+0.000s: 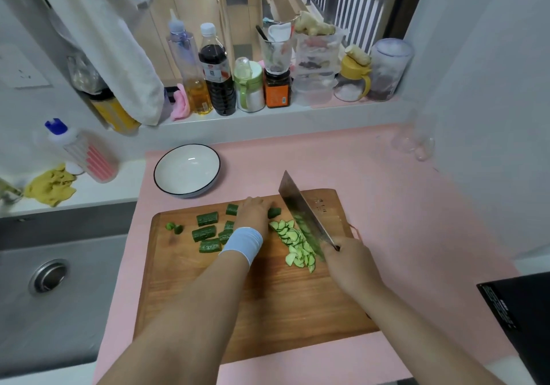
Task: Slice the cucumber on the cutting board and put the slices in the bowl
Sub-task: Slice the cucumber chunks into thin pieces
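The cucumber (274, 212) lies at the far edge of the board (268, 301), pinned under the curled fingers of the left grip (254, 210), slices (297, 246) beside it, the right grip (348, 261) closed round the cleaver (300, 212), bowl (187, 169) beyond on the counter (401, 191); bottle labels (215, 75) unreadable.

Bare worktop (410, 212) is left right of the cutting board (268, 295); slices (297, 246) are hemmed between knife (300, 212) and left hand (256, 209), cucumber chunks (205, 233) lying before the bowl (187, 167).

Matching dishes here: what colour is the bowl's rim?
Black, on a white bowl, clearest in the head view.
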Tool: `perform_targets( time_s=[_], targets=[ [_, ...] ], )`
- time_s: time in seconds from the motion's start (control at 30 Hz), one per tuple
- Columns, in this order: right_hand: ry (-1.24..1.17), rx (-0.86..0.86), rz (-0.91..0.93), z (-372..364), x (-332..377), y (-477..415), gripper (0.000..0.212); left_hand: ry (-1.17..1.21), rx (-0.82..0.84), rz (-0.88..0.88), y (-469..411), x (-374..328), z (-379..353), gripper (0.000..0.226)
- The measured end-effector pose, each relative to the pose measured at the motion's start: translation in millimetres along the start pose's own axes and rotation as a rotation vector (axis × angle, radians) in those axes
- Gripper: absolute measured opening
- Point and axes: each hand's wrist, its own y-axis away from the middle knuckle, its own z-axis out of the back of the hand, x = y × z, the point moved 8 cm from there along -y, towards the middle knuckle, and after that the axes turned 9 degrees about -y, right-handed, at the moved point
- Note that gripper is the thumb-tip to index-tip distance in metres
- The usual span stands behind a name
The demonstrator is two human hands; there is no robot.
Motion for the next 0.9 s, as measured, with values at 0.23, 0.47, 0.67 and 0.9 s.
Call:
perform_targets(
  time_s=[0.23,0.47,0.67,0.9],
  targets=[
    [0.033,0.03,0.041,-12.8,9.5,1.9,0.038,0.257,-0.153,0.095,40.9,24.1,14.7,0.037],
    [0.176,0.16,0.183,-48.0,39.3,31.5,0.031,0.381,-0.262,0.151,140.9,57.0,4.5,0.032],
    [0.36,0.254,0.278,-80.7,48.9,59.0,0.041,0.436,-0.235,0.275,196.4,78.7,-28.1,0.021],
    [0.494,0.269,0.428,-105.0,47.8,74.5,0.02,0.407,-0.325,0.288,215.2,76.7,-34.9,0.028]
  ],
)
